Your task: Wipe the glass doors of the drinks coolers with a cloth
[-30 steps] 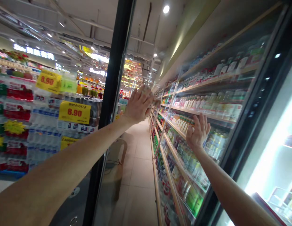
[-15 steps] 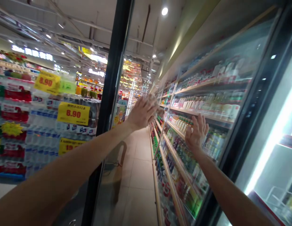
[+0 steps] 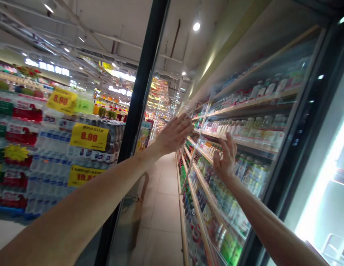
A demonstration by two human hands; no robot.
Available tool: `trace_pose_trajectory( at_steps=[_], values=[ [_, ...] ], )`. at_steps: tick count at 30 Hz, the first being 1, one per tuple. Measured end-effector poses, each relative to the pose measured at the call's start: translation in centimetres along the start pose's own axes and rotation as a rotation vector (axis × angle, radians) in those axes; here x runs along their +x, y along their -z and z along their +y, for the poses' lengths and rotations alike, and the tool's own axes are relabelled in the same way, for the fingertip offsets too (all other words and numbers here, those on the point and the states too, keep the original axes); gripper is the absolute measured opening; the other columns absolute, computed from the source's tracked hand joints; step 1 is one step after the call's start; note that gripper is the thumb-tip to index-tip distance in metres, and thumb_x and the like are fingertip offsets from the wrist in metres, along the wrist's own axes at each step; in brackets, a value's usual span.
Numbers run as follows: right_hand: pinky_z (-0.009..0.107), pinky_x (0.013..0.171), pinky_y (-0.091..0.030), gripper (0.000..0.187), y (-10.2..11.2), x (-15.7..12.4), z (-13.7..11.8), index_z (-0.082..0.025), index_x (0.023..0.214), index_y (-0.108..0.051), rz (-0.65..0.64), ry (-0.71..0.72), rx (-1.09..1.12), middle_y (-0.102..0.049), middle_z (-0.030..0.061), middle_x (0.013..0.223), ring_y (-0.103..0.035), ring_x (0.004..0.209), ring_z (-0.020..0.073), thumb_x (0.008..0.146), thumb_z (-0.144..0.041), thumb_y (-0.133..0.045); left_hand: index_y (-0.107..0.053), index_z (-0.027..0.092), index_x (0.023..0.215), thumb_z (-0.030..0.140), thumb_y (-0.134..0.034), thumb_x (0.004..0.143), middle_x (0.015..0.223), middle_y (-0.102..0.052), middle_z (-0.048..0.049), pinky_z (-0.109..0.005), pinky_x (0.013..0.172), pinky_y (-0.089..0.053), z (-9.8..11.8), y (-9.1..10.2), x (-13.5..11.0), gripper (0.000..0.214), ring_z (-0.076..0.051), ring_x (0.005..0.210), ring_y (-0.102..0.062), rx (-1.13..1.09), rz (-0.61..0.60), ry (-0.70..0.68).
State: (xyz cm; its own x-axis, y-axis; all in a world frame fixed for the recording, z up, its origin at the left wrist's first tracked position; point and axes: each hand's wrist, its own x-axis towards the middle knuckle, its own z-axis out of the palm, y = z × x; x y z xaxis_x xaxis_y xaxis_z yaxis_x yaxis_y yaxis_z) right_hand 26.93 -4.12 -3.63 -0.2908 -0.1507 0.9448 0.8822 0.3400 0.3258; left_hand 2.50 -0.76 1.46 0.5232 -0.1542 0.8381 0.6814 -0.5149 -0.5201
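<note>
My left hand (image 3: 175, 133) is stretched far forward, fingers straight and together, flat near the glass of an opened cooler door (image 3: 166, 177) with a black frame (image 3: 138, 111). My right hand (image 3: 224, 158) is raised with fingers spread, palm toward the glass front of the drinks cooler (image 3: 244, 155), and holds nothing. Behind that glass stand rows of bottles (image 3: 252, 127) on wooden shelves. Whether either palm touches the glass I cannot tell.
A stack of bottled-water packs (image 3: 50, 166) with yellow 8.90 price signs (image 3: 89, 136) stands at the left. A tiled aisle (image 3: 165, 207) runs ahead between the stack and the coolers. A brightly lit cooler compartment (image 3: 327, 192) is at the far right.
My left hand has dropped slightly and straightened its fingers. My right hand has shifted a little to the left along the cooler glass. The view has swung slightly rightward.
</note>
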Motion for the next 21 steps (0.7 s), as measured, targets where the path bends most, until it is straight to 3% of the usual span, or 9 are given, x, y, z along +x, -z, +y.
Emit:
trace_pose_trajectory(
  at_steps=[2, 5, 9, 11, 16, 18, 21],
  values=[
    [0.045, 0.104, -0.037, 0.05, -1.1, 2.8, -2.5, -0.023, 0.138, -0.032, -0.075, 0.141, 0.199, -0.037, 0.0119, 0.143, -0.036, 0.133, 0.0204, 0.087, -0.023, -0.036, -0.03, 0.013, 0.136, 0.024, -0.035, 0.089, 0.145, -0.034, -0.0132, -0.043, 0.112, -0.026, 1.1, -0.8, 0.4, 0.049, -0.022, 0.14, -0.018, -0.061, -0.005, -0.038],
    [0.043, 0.104, -0.039, 0.054, -3.1, 5.4, -5.5, -0.022, 0.14, -0.025, -0.096, 0.184, 0.333, -0.034, 0.0121, 0.144, -0.032, 0.135, 0.0188, 0.088, -0.026, -0.037, -0.013, 0.008, 0.142, 0.034, -0.034, 0.09, 0.148, -0.024, -0.0192, -0.042, 0.112, -0.027, 1.5, -1.1, 0.6, 0.062, -0.022, 0.141, -0.014, -0.103, 0.051, 0.035],
    [0.045, 0.106, -0.034, 0.053, -4.6, 5.2, -6.4, -0.022, 0.138, -0.033, -0.1, 0.145, 0.205, -0.038, 0.0114, 0.142, -0.028, 0.137, 0.0216, 0.088, -0.035, -0.043, -0.007, 0.005, 0.143, 0.042, -0.039, 0.087, 0.148, -0.023, -0.0235, -0.049, 0.114, -0.016, 1.0, -0.4, -0.3, 0.074, -0.027, 0.141, -0.015, 0.005, 0.07, 0.135],
    [0.043, 0.105, -0.034, 0.045, -4.7, 4.7, -6.1, -0.023, 0.132, -0.041, -0.106, 0.138, 0.114, -0.044, 0.0104, 0.139, -0.032, 0.134, 0.0207, 0.088, -0.035, -0.043, -0.008, 0.002, 0.142, 0.047, -0.043, 0.085, 0.146, -0.026, -0.0249, -0.049, 0.114, -0.014, 0.9, 0.0, -0.8, 0.08, -0.029, 0.14, -0.016, 0.05, 0.069, 0.106],
    [0.04, 0.103, -0.032, 0.025, -3.8, 4.8, -3.7, -0.024, 0.107, -0.059, -0.106, 0.249, -0.004, -0.055, 0.0067, 0.129, -0.043, 0.126, 0.018, 0.087, -0.029, -0.045, -0.011, 0.007, 0.143, 0.065, -0.044, 0.08, 0.145, -0.031, -0.0224, -0.049, 0.113, -0.014, 0.7, 0.5, -1.6, 0.092, -0.03, 0.139, -0.02, 0.038, 0.047, 0.007],
    [0.041, 0.103, -0.032, 0.022, -2.8, 4.8, -1.3, -0.024, 0.1, -0.061, -0.12, 0.246, -0.049, -0.056, 0.0057, 0.127, -0.045, 0.124, 0.0181, 0.085, -0.026, -0.046, -0.009, 0.009, 0.144, 0.063, -0.041, 0.082, 0.145, -0.032, -0.0212, -0.049, 0.113, -0.014, 0.6, 0.5, -2.0, 0.088, -0.028, 0.139, -0.021, 0.041, 0.069, 0.07],
    [0.04, 0.098, -0.04, 0.022, -0.2, 4.4, 4.4, -0.021, 0.096, -0.06, -0.045, 0.1, -0.11, -0.056, 0.0069, 0.126, -0.05, 0.119, 0.0202, 0.078, -0.023, -0.047, -0.008, 0.014, 0.145, 0.053, -0.037, 0.089, 0.147, -0.031, -0.0176, -0.05, 0.113, -0.013, 1.0, 0.2, -2.5, 0.074, -0.027, 0.14, -0.019, 0.086, 0.07, 0.175]
  ],
)
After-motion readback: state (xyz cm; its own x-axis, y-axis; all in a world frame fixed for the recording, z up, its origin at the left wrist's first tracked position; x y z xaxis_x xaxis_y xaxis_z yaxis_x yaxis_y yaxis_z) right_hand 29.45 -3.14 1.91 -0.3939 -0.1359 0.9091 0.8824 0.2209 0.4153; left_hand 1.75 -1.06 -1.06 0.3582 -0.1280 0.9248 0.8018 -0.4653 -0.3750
